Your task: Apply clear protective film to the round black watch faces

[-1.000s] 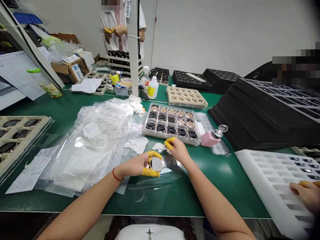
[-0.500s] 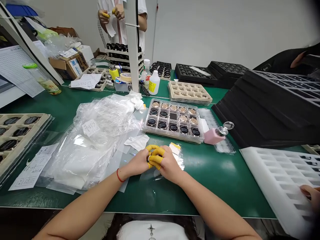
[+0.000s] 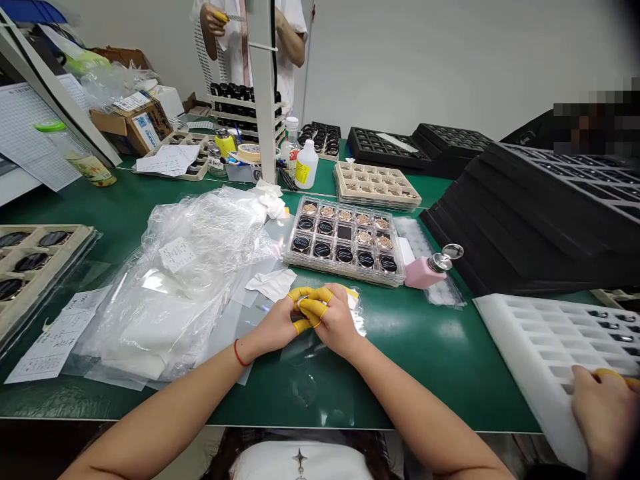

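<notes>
My left hand (image 3: 278, 323) and my right hand (image 3: 336, 321) meet over the near middle of the bench, yellow finger cots on several fingers. Both are closed around one small thing between the fingertips; the fingers cover nearly all of it, with a pale edge showing. Just beyond them a clear plastic tray (image 3: 297, 262) holds round watch heads, some with gold-toned faces up, others showing black discs. A crumpled white wipe (image 3: 271, 285) lies beyond my left hand. Small white and yellow slips (image 3: 353, 298) lie partly behind my right hand.
Clear plastic bags (image 3: 200, 293) spread on the left, beside a beige tray (image 3: 75, 243). To the right stand a pink pump bottle (image 3: 423, 272), black foam trays (image 3: 480, 240) and a white foam tray (image 3: 520, 353), which a co-worker's hand (image 3: 603, 407) touches. Another person stands behind the post (image 3: 263, 100).
My fingers have shifted slightly around the small thing, hiding its dark part. The co-worker's hand at right has moved further in over the white foam tray. The standing person's hands have moved apart.
</notes>
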The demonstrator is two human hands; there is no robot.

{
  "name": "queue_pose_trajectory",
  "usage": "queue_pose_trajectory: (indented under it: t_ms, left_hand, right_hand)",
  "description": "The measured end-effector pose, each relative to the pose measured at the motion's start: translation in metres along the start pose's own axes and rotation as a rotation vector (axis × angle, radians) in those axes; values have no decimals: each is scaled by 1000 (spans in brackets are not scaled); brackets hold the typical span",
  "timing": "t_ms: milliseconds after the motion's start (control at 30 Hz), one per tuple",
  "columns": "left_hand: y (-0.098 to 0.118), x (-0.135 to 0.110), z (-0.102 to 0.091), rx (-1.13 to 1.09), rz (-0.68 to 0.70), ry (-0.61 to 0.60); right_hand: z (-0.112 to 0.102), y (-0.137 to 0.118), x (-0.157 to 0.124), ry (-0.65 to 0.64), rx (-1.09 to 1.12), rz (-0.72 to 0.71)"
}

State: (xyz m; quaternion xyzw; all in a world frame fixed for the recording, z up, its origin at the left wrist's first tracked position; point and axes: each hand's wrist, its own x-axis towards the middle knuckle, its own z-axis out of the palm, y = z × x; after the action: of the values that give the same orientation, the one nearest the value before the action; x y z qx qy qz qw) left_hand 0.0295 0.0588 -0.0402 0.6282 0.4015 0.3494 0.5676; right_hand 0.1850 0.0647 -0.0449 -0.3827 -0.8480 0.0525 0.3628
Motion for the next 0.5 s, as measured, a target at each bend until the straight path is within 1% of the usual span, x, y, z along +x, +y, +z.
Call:
queue_pose_trajectory:
  t_ms: [100, 167, 267, 300, 367, 433, 467, 500]
  left_hand:
    - [-2, 0, 0, -30, -52, 64]
    - [-4, 0, -2, -36, -62, 92]
    - [-3, 1, -2, -29, -57, 66]
    - [-2, 2, -2, -23, -60, 47]
    - [0, 3, -1, -15, -73, 36]
    - [1, 6, 0, -29, -104, 94]
    - [1, 9, 0, -51, -128, 147]
    - [-1, 11, -1, -82, -159, 201]
  right_hand:
    - [-6, 6, -1, 32, 13, 55]
    - [-7, 6, -5, 18, 43, 22]
    - [2, 3, -8, -37, 55, -53]
    - [5, 3, -7, -40, 38, -53]
    - [8, 7, -1, 0, -5, 4]
    - [-3, 19, 8, 68, -24, 99]
    - [-15, 28, 11, 112, -33, 152]
    - [-32, 38, 13, 168, -51, 205]
